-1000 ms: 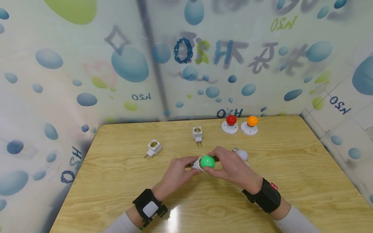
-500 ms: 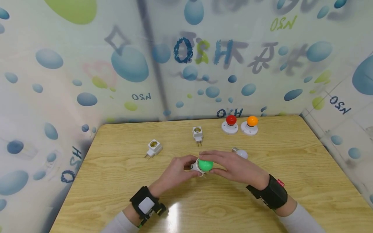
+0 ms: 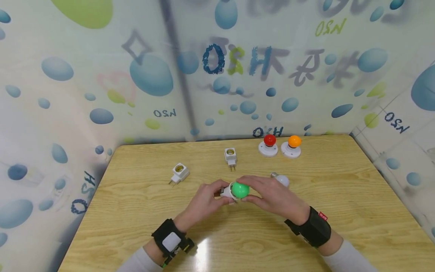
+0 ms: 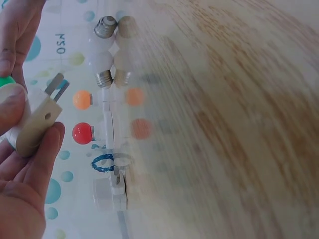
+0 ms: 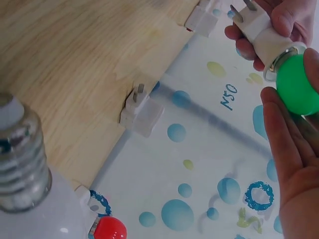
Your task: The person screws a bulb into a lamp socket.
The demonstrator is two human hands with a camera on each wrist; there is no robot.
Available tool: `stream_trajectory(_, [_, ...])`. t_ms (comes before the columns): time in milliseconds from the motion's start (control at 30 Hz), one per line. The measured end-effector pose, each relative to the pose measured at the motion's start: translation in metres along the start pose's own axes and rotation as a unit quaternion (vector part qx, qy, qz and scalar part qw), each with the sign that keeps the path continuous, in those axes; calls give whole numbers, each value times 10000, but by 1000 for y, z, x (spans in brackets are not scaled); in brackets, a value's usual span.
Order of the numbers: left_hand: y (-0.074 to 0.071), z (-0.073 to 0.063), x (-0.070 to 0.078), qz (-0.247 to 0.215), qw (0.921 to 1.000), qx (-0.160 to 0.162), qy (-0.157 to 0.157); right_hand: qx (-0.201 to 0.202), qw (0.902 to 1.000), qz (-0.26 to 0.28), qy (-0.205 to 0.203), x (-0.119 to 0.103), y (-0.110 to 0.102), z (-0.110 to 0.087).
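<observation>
My left hand [image 3: 204, 202] grips a white plug-in bulb socket [image 3: 226, 192], thumb on one side and fingers on the other. In the left wrist view, two flat metal prongs stick out of the socket [image 4: 36, 119]. A green light bulb [image 3: 240, 190] sits at the socket's mouth, and a metal ring shows between them in the right wrist view. My right hand [image 3: 275, 195] holds the green bulb [image 5: 297, 85] between thumb and fingers. How deep the bulb's base is seated is hidden. Both hands are above the table's middle.
Two more white plug-in sockets lie behind the hands, one left [image 3: 179, 173] and one centre [image 3: 230, 156]. A red bulb [image 3: 270, 140] and an orange bulb [image 3: 294, 141] stand in round white bases at the back. White bulbs [image 4: 101, 62] lie beside the right hand.
The right hand's fingers have let go, shifted over the green bulb and closed round it again. The socket and bulb have moved slightly left and tilted a little.
</observation>
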State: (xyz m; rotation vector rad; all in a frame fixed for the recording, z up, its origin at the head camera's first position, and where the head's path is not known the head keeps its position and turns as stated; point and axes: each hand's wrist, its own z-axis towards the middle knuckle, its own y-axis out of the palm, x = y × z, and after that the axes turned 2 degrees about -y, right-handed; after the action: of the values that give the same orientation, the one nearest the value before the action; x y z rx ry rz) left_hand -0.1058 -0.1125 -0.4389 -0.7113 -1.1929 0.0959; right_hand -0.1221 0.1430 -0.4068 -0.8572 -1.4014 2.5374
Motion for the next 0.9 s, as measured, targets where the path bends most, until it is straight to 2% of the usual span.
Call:
stream_trajectory(233, [4,0,1,20,9991,411,101,491,9988,-50,34,-2,7,0])
stream_trajectory(533, [9,-1,5,306,9953,922,55,684,9958,176,578,-6,9,3])
stream_trajectory(633, [9,1,4,170,9963,845,27,605,9954,268,698,-6,7,3])
stream_trajectory(767, [7,1,2,-275,9982,533,-49,285,9964,298,747,-4,3,2])
stream_trajectory(900, [4,0,1,-272,9992,292,-92,-93,9974,325,641,-2,0,1])
